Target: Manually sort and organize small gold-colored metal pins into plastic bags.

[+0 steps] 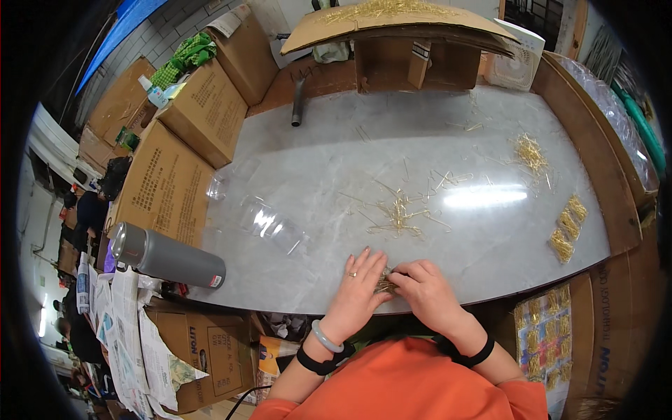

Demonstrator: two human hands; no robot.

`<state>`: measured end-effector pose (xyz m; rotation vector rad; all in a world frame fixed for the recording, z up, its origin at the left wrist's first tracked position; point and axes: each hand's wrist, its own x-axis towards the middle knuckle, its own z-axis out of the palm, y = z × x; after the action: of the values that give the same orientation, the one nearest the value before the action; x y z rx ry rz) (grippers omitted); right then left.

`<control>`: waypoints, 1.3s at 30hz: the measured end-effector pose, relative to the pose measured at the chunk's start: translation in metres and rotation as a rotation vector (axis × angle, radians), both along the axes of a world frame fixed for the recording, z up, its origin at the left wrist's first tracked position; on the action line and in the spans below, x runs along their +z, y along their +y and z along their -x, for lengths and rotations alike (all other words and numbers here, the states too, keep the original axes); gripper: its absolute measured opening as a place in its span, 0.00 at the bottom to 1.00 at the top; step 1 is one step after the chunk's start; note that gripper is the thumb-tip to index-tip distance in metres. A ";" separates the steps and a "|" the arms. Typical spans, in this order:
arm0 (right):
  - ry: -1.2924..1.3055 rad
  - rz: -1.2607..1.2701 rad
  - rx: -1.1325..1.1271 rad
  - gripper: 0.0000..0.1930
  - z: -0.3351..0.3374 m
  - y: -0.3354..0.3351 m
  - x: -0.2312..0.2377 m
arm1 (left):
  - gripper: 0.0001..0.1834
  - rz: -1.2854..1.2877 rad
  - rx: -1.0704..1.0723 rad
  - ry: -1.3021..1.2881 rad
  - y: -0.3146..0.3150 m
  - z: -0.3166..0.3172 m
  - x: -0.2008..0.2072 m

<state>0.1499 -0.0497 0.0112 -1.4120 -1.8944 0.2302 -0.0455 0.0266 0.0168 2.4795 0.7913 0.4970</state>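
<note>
At the table's near edge, my two hands meet around a small bunch of gold wire hooks (383,282). My left hand (357,285) has its fingers stretched forward along the bunch and its thumb against the near side. From the right, my right hand (424,288) closes on the same bunch with bent fingers, which hide part of it. Just beyond my hands, a loose pile of gold wire hooks (399,213) lies spread on the grey table (315,168).
A grey bottle (171,255) lies at the left edge beside clear plastic pieces (273,224). Another hook pile (530,154) and packed hooks (568,227) are at right. A dark tube (297,103), cardboard boxes (203,108) and a cardboard shelf (392,70) border the table.
</note>
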 end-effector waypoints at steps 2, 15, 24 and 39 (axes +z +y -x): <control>0.022 -0.003 0.007 0.19 -0.005 -0.001 0.009 | 0.38 -0.015 -0.004 -0.013 -0.001 -0.002 0.000; 0.165 0.086 -0.137 0.23 -0.019 -0.018 0.022 | 0.43 0.137 0.027 -0.188 -0.018 -0.028 -0.003; -0.038 0.090 -0.054 0.18 -0.040 -0.019 0.016 | 0.48 0.044 -0.192 0.067 0.025 0.006 0.011; -0.109 0.124 -0.068 0.21 -0.027 -0.012 0.011 | 0.42 0.140 -0.103 -0.158 -0.003 -0.018 -0.007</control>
<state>0.1770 -0.0617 0.0221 -1.5985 -1.9444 0.2454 -0.0273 0.0235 0.0094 2.3060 0.6119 0.5721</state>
